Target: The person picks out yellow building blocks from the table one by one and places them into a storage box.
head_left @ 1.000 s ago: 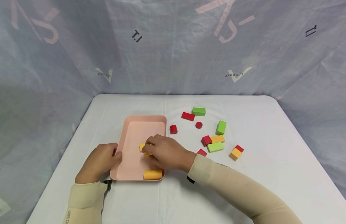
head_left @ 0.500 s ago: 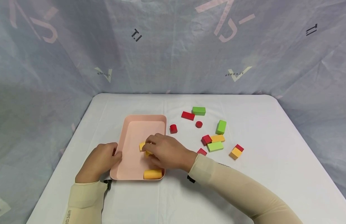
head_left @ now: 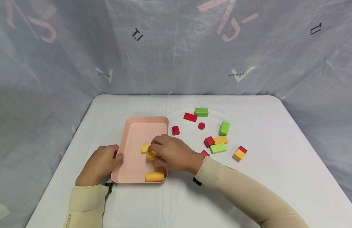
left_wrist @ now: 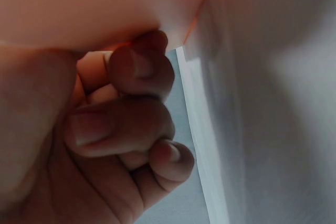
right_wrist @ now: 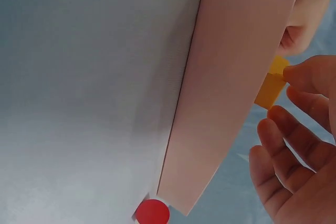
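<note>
In the head view my left hand (head_left: 101, 163) holds the left wall of a pink tray (head_left: 120, 167), thumb over the rim. The left wrist view shows its curled fingers (left_wrist: 123, 124) against the tray's outside. My right hand (head_left: 176, 153) hovers over the tray's right side, fingers loosely bent and spread around yellow blocks. One yellow block (head_left: 151, 155) lies just below its fingertips, and another yellow piece (head_left: 158, 164) is partly covered by the thumb. A flat yellow block (head_left: 145, 148) lies farther left. A yellow cylinder (head_left: 154, 177) rests in the near right corner.
Right of the tray lie a red cylinder (head_left: 176, 130), a red disc (head_left: 201, 126), a red block (head_left: 190, 117) and several green blocks (head_left: 224, 128). A yellow block (head_left: 238, 155) sits farther right against a red one (head_left: 243, 149). Grey printed cloth (head_left: 176, 57) hangs behind the white table.
My right hand has shifted slightly right and its fingers have loosened, uncovering more of the yellow blocks beneath. The left hand and tray have stayed in place.
</note>
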Demonstrator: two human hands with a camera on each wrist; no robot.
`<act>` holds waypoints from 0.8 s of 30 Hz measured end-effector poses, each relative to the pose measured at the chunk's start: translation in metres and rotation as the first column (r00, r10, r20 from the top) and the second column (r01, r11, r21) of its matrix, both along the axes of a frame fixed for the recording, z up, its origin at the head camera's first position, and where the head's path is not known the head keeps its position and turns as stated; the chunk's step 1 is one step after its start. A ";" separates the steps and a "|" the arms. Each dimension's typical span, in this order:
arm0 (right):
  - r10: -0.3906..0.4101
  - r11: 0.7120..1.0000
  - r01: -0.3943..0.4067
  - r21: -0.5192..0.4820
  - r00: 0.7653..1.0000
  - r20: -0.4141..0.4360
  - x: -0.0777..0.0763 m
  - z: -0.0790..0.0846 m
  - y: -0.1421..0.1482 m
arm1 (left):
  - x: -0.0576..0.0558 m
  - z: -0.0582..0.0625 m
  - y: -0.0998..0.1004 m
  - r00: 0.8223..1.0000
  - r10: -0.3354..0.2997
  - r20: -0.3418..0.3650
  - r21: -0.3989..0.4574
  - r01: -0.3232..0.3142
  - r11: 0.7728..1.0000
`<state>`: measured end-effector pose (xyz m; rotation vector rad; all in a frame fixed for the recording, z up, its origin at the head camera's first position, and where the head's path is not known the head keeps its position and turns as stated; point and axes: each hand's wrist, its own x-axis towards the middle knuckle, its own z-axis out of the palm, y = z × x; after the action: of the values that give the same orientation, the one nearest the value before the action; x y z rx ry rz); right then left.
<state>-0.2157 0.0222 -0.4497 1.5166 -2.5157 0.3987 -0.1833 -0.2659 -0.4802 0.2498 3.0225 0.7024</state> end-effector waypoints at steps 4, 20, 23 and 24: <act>0.008 1.000 -0.008 -0.018 1.000 -0.013 0.001 0.001 0.004 | 0.000 0.000 0.000 1.000 0.000 -0.001 -0.007 0.000 1.000; -0.002 1.000 0.002 -0.029 1.000 -0.013 0.003 -0.001 0.020 | 0.000 0.001 -0.001 1.000 0.004 0.023 -0.008 -0.004 1.000; -0.010 0.999 0.009 -0.039 1.000 -0.019 0.004 -0.001 0.023 | 0.000 0.001 -0.001 1.000 0.004 0.020 -0.009 -0.004 1.000; -0.011 0.999 0.010 -0.042 1.000 -0.020 0.005 0.000 0.024 | 0.000 0.001 -0.001 1.000 0.006 0.018 -0.008 -0.006 1.000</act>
<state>-0.2110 0.0460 -0.4497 1.4844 -2.4832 0.4297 -0.1838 -0.2665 -0.4789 0.2329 3.0096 0.6886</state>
